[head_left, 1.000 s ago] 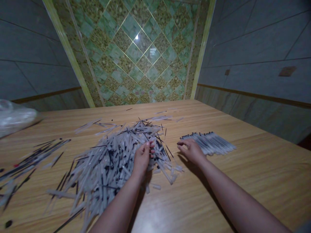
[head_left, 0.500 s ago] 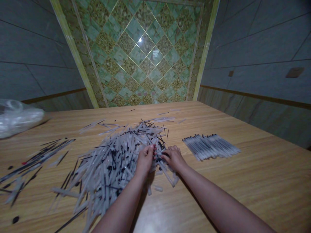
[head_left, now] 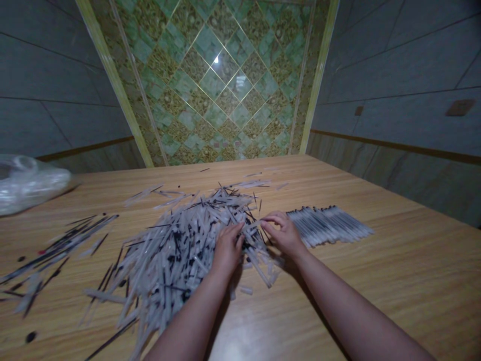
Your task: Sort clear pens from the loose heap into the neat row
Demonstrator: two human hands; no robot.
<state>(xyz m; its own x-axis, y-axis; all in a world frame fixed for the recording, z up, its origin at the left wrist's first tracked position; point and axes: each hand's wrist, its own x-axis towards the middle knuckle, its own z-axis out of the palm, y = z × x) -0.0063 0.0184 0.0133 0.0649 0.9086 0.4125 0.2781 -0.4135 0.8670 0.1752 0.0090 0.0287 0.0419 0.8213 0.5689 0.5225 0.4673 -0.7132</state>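
A big loose heap of clear pen barrels and thin black refills (head_left: pixel 180 245) lies on the wooden table (head_left: pixel 376 271). My left hand (head_left: pixel 227 248) rests on the heap's right side, fingers curled into the barrels. My right hand (head_left: pixel 283 233) is just right of it, fingers pinched on a clear barrel at the heap's edge. A tidy row of assembled pens (head_left: pixel 330 224) lies side by side immediately right of my right hand.
Thin black refills and a few barrels (head_left: pixel 56 248) are scattered at the left of the table. A crumpled clear plastic bag (head_left: pixel 28 183) sits at the far left edge. Tiled walls close the table in at the back and right.
My right hand went from the row of pens to the heap beside my left hand, then drew back slightly to the right with a barrel pinched. My left hand stayed on the heap.
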